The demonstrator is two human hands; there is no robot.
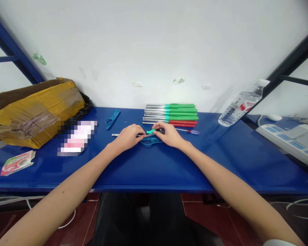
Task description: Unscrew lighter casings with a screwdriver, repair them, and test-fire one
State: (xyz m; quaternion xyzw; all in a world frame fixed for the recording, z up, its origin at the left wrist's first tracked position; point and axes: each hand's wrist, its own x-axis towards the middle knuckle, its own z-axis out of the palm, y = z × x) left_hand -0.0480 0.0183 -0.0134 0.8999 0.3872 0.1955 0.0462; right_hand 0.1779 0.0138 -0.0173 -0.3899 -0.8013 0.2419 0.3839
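A blue lighter handle shell (151, 141) lies on the blue table under my fingers. My left hand (129, 136) is closed in a pinch at the shell's left end. A silver lighter tube (115, 135) sticks out to the left from beneath that hand. Between the thumb and finger of my right hand (169, 135) is a small green plastic piece (151, 131), held just above the shell. A second blue shell half (112, 119) rests apart, farther back on the left. Just behind my right hand, a screwdriver (192, 132) with a clear purplish handle lies partly hidden.
Several long lighters (182, 111) with green and red handles are stacked by the wall. A tilted-looking water bottle (242, 104) and a power strip (292, 140) stand right. At left are a taped cardboard box (38, 116), a blurred packet (77, 138) and a torn carton piece (17, 163).
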